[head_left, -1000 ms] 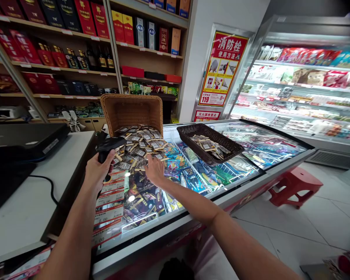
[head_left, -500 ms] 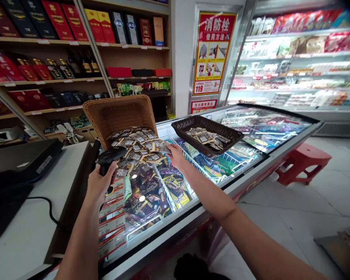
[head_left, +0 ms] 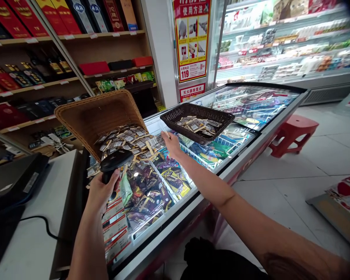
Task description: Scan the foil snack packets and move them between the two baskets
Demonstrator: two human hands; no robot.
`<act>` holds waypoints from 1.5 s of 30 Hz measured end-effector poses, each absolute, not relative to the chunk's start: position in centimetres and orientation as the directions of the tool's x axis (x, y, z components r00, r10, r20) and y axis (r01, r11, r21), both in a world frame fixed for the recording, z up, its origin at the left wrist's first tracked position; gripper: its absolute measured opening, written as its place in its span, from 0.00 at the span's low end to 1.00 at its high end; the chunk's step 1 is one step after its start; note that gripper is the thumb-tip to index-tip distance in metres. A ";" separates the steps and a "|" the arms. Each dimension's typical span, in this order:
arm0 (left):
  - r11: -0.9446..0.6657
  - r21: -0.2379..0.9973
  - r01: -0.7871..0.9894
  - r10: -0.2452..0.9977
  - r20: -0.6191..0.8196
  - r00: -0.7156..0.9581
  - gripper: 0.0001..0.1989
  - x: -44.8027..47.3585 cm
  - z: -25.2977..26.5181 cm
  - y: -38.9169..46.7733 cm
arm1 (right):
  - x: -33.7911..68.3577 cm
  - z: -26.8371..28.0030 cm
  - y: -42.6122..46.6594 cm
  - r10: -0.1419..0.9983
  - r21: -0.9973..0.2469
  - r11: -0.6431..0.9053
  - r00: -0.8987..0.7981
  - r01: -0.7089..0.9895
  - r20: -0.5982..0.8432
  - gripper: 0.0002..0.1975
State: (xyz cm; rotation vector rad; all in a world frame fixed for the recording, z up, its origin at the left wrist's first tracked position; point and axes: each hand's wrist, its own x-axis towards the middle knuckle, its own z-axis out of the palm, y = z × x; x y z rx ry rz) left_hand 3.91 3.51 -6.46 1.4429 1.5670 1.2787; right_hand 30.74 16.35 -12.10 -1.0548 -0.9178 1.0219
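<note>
In my left hand (head_left: 102,190) is a black barcode scanner (head_left: 115,159), gripped by its handle, with its head over a heap of small snack packets (head_left: 128,140). The heap spills from a tan wicker basket (head_left: 96,112) tipped on its side onto the glass freezer lid. My right hand (head_left: 171,144) is closed in a pinch at the heap's right edge, on a small packet that is blurred and partly hidden by the fingers. Just beyond that hand, a dark brown woven basket (head_left: 221,116) holds more of the same packets.
Bagged frozen goods show through the glass of the chest freezer (head_left: 251,105). To the left is a white counter (head_left: 46,194) with a black device (head_left: 14,179) and a cable. A red stool (head_left: 294,132) stands right of the freezer. Shelves of boxes line the back.
The view has shifted, so most things sit lower or further left. My right hand has moved slightly from the heap toward the dark basket. The scanner stays in my left hand over the packets.
</note>
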 end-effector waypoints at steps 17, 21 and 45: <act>-0.122 0.894 0.431 0.972 0.195 -0.129 0.25 3.1 -7.5 4.1 | 30.2 -10.7 15.9 0.968 -0.881 0.230 0.194 -0.413 0.161 0.18; -0.116 0.888 0.445 0.972 0.194 -0.133 0.24 3.1 -7.7 4.3 | 29.7 -11.0 16.2 0.959 -0.869 0.253 0.228 -0.426 0.168 0.19; -0.126 0.884 0.449 0.965 0.214 -0.151 0.25 2.6 -7.8 4.0 | 27.9 -12.6 16.3 0.998 -0.762 0.045 -0.002 -0.646 0.060 0.20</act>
